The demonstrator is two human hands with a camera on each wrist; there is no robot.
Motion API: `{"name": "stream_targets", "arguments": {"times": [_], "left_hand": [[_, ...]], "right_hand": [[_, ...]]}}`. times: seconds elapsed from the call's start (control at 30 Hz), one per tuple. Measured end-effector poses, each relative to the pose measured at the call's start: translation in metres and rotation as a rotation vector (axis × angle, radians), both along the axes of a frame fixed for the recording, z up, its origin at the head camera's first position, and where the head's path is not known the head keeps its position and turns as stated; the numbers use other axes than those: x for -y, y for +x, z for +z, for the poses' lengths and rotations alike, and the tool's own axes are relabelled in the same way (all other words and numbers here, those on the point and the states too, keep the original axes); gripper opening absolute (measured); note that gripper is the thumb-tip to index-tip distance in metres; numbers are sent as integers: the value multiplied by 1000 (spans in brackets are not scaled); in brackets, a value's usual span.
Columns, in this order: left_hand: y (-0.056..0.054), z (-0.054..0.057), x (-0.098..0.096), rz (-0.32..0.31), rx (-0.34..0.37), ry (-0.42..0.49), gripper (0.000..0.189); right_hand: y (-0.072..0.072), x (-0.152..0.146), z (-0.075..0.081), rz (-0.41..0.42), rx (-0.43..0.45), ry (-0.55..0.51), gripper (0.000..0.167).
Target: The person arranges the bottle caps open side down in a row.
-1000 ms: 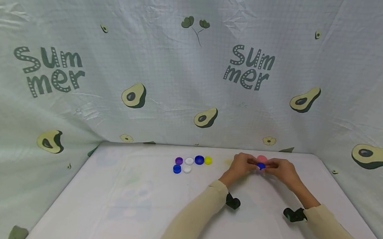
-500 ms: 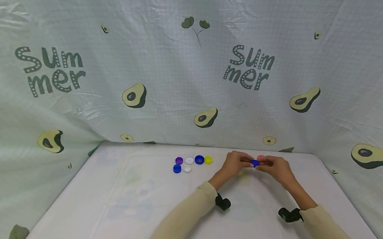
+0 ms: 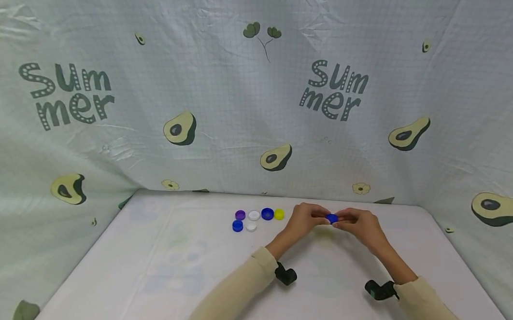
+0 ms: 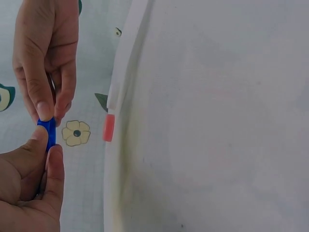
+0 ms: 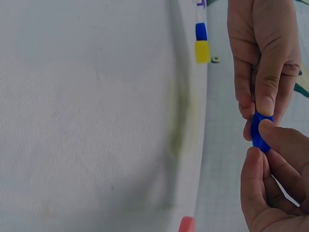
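Note:
Near the table's far edge, right of the middle, both hands pinch one small blue bottle cap (image 3: pixel 332 218) from opposite sides. In the head view the left hand (image 3: pixel 302 222) grips its left side and the right hand (image 3: pixel 363 227) its right side. Close up in the left wrist view, thumb and fingertips of the left hand (image 4: pixel 34 183) sit on the lower end of the cap (image 4: pixel 49 135). From the other side, the right hand (image 5: pixel 280 179) pinches the cap (image 5: pixel 261 132) between thumb and fingers. A pink cap (image 4: pixel 109 127) lies on the table behind the hands.
Left of the hands, several caps stand grouped: yellow (image 3: pixel 279 214), dark blue (image 3: pixel 267 214), purple (image 3: pixel 240 214), a lighter blue one (image 3: pixel 237 225) and two white ones (image 3: pixel 254 215). The white-covered table (image 3: pixel 159 271) ends at a printed curtain (image 3: pixel 224 105).
Both hands have moved left along the far edge, carrying the blue cap between them. The pink cap, seen behind them before, is now mostly covered in the head view.

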State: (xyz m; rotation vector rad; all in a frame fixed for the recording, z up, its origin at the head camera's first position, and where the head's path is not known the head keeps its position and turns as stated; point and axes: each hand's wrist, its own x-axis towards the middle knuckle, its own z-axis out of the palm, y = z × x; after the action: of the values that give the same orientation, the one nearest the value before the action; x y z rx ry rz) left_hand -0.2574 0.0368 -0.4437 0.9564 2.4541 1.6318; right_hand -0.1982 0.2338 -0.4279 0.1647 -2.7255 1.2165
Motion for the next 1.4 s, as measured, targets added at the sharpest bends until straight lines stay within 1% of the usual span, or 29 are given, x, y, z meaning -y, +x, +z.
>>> {"name": "stream_targets", "arguments": {"times": [0.07,0.3,0.53,0.67,0.87,0.97,1.07,1.13,1.3,1.4], "left_hand": [[1,0,4,0,3,10,24],[3,2,17,4,-39,0,23],[3,3,31,17,-32,-25,24],[3,3,39,23,-43,-24,25],[6,7,52,27,-52,-13,23],[7,8,61,30,-57,-12,23],[9,9,71,36,-36,-14,24],[9,9,79,42,-21,-13,25],[11,9,96,55,-9,11,26],[12,9,104,83,10,33,23]], "right_hand": [[0,3,0,4,3,-1,36],[-1,14,1,4,-1,-14,36],[-3,25,1,52,-22,-44,35],[-5,32,1,76,-43,-60,34],[-8,42,-2,80,-56,-91,31],[-8,49,-3,80,-52,-83,32],[-10,59,-3,84,-62,-55,32],[-12,66,-4,108,-84,-50,32],[-16,84,-6,173,-142,-116,27],[-18,94,-9,188,-165,-162,23]]}}
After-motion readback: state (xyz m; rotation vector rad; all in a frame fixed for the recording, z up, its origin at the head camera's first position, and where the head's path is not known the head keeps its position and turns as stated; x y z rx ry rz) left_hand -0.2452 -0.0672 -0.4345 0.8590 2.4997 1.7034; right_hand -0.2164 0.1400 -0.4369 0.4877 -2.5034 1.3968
